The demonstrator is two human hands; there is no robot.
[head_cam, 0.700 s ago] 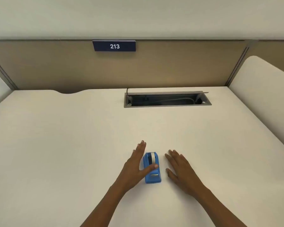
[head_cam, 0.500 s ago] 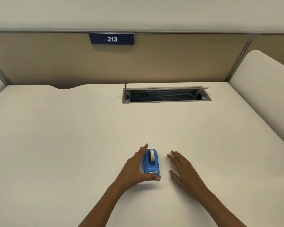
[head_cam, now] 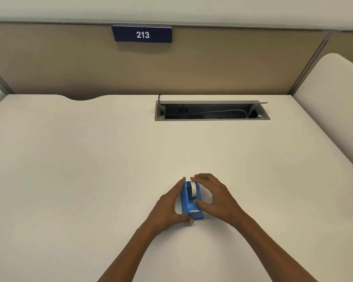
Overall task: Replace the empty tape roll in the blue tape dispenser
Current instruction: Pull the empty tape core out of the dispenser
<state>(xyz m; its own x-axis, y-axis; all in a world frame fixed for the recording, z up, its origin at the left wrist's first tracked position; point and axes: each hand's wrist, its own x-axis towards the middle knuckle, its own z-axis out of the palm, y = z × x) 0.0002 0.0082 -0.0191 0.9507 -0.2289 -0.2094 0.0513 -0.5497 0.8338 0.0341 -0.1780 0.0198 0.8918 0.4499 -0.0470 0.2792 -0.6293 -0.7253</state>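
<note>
hands: both sit on the blue tape dispenser (head_cam: 191, 202), one on each side.
left hand (head_cam: 167, 208): cupped against the dispenser's left wall, fingers running up toward its far end, thumb tucked at the near corner by the cutter; it grips the body and looks to be steadying it.
right hand (head_cam: 214, 195): arched over the far, rounded end, fingertips near the top of the roll, thumb resting on the middle of the body; a loose grasp, seemingly about to pull the roll out, though how firm it is cannot be told.
tape roll (head_cam: 193, 189): white band seated in the dispenser's well; how much tape is left on it is too small to read.
dispenser position: flat on the white desk (head_cam: 90, 180), cutter end pointing toward the person, roughly central and near the front.
progress: judged early; the old roll is not yet out, and removal, fitting a new roll and threading the tape all remain.
new roll: none visible anywhere in view.
open room: bare desk on every side of the hands, plenty of space to set parts down.
edges: open cable tray (head_cam: 212, 111) well beyond the hands; partition with the 213 sign (head_cam: 142, 35) behind it; white side panel (head_cam: 334, 98) far right.
</note>
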